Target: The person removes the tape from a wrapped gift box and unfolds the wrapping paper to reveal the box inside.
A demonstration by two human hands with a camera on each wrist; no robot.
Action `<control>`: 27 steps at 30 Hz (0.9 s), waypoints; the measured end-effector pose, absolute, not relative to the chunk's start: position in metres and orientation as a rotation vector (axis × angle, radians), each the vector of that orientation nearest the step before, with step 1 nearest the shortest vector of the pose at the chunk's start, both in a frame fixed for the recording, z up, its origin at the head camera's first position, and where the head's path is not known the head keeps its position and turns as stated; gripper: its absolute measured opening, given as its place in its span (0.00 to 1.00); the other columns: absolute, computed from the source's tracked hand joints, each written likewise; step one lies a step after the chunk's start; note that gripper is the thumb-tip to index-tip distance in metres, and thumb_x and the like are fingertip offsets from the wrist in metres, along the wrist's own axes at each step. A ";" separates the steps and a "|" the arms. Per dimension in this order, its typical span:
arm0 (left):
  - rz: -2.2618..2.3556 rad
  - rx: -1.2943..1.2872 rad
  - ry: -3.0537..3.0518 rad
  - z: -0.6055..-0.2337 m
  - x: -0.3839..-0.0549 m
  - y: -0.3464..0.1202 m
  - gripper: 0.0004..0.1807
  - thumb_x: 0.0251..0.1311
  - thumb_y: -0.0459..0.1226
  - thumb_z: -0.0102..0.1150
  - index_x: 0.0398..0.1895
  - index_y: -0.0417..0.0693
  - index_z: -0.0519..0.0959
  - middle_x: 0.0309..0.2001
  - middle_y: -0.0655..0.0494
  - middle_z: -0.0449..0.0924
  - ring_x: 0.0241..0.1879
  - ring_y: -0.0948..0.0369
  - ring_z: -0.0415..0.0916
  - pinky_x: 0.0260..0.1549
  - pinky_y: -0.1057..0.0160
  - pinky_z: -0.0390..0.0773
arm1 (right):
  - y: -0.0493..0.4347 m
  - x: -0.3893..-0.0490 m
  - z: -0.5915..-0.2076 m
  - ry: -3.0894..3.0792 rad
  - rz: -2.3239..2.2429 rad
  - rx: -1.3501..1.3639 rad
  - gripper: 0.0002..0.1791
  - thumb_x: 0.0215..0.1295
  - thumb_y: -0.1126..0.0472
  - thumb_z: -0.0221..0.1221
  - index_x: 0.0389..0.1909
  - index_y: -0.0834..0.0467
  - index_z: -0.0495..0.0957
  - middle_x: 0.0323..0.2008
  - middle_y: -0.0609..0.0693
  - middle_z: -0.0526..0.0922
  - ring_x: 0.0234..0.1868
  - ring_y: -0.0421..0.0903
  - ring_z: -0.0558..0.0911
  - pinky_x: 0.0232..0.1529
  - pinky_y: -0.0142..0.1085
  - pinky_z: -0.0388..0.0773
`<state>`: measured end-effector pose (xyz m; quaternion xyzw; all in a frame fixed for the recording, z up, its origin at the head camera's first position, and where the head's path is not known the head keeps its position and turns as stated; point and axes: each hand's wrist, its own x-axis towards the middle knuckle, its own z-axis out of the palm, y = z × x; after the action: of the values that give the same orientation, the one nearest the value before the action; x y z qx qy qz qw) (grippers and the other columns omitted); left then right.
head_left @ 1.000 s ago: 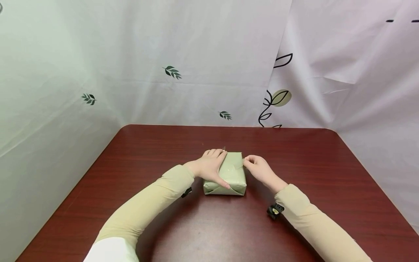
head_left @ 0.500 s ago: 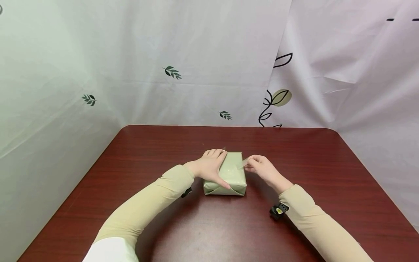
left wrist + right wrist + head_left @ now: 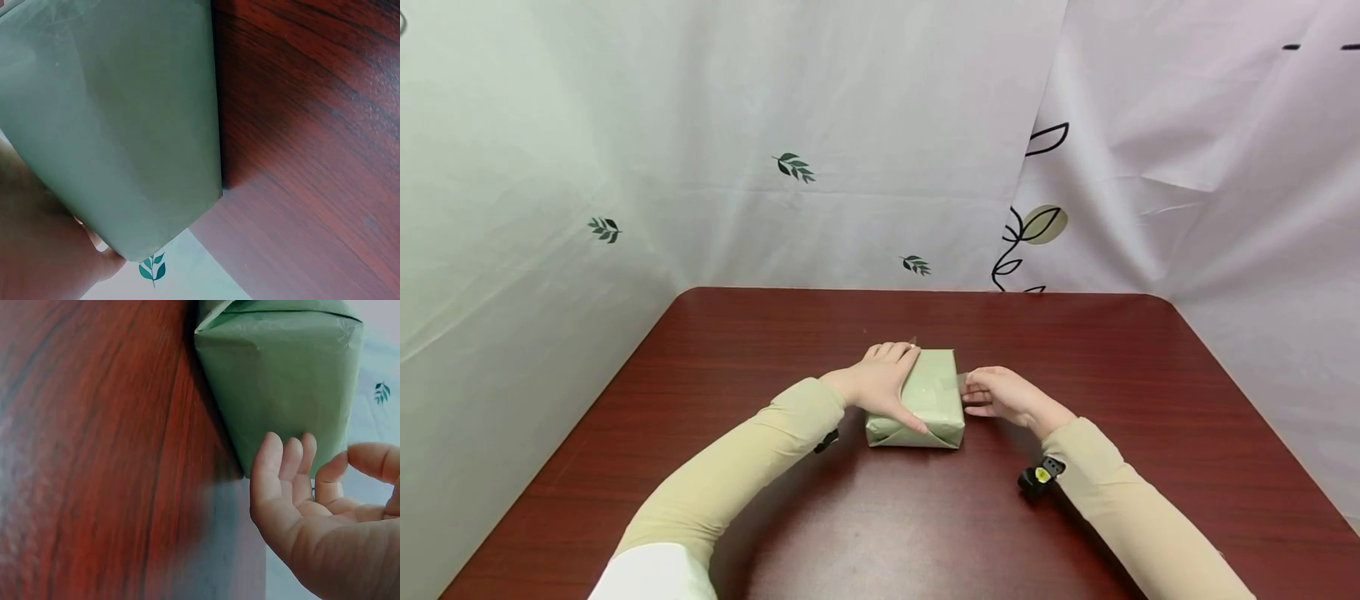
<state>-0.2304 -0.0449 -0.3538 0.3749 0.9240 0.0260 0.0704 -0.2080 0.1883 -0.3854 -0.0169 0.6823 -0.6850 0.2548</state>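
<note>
wrapped box (image 3: pixel 936 392) in pale green paper lies flat at the middle of the table (image 3: pixel 1075 354), its long axis running from near to far. its near end shows a folded flap (image 3: pixel 912 437) of the paper. it sits between the two hands: to the right of one, to the left of the other, with its long right side facing the right hand (image 3: pixel 1003 395).

the left hand (image 3: pixel 883 383) is the nearer one, spread over the left part of the top and pressing on it, thumb slanting to the near edge, other fingers toward the far left; it is not clenched. the right hand is just beside the right side, about halfway along, index finger and thumb tips together and the other fingers loosely bent. a faint strip of tape (image 3: pixel 962 381) seems to be pinched there, between box and fingertips; whether those loose fingers touch the paper i cannot tell.

by the left hand's fingertips, at the far edge, a small scrap (image 3: pixel 913 341) sticks up, too small to make out. farther out come the light sleeves (image 3: pixel 737 467) and a small black camera (image 3: pixel 1036 481) on the right wrist. beyond the table's far edge hangs white cloth (image 3: pixel 865 92) printed with leaves.
</note>
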 end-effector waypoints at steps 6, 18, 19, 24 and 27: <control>0.081 1.134 2.779 -0.350 -0.227 -0.045 0.66 0.36 0.70 0.63 0.72 0.37 0.51 0.69 0.39 0.54 0.68 0.46 0.53 0.65 0.46 0.54 | 0.195 -0.207 -0.386 1.853 -1.845 -0.058 0.11 0.70 0.65 0.42 0.31 0.52 0.71 0.30 0.44 0.77 0.34 0.37 0.78 0.41 0.34 0.78; 0.078 1.144 2.791 -0.353 -0.228 -0.045 0.66 0.36 0.70 0.63 0.71 0.37 0.52 0.69 0.40 0.55 0.67 0.46 0.54 0.65 0.47 0.55 | 0.191 -0.193 -0.373 2.198 -1.617 -0.220 0.07 0.65 0.62 0.52 0.38 0.62 0.71 0.36 0.51 0.78 0.36 0.41 0.79 0.43 0.38 0.79; 0.075 1.145 2.791 -0.353 -0.228 -0.044 0.66 0.36 0.70 0.63 0.71 0.37 0.52 0.69 0.40 0.55 0.67 0.46 0.54 0.65 0.47 0.55 | 0.189 -0.191 -0.373 2.231 -1.591 -0.238 0.09 0.64 0.62 0.53 0.39 0.64 0.71 0.36 0.51 0.78 0.36 0.42 0.79 0.43 0.39 0.79; 0.070 1.125 2.785 -0.351 -0.227 -0.044 0.66 0.36 0.70 0.63 0.72 0.37 0.51 0.69 0.40 0.55 0.68 0.47 0.53 0.65 0.48 0.54 | 0.179 -0.185 -0.374 2.385 -1.495 -0.300 0.13 0.60 0.61 0.59 0.40 0.66 0.70 0.30 0.49 0.75 0.33 0.43 0.76 0.37 0.36 0.77; 0.063 1.102 2.779 -0.349 -0.226 -0.044 0.66 0.36 0.70 0.63 0.72 0.37 0.51 0.69 0.41 0.54 0.68 0.47 0.52 0.65 0.48 0.54 | 0.176 -0.184 -0.375 2.452 -1.468 -0.335 0.14 0.57 0.61 0.61 0.38 0.65 0.70 0.29 0.49 0.74 0.31 0.42 0.73 0.33 0.33 0.73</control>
<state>-0.2261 -0.0443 -0.3490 0.3676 0.9267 0.0210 0.0756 -0.1839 0.1760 -0.3747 -0.1153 0.8448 -0.5057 0.1318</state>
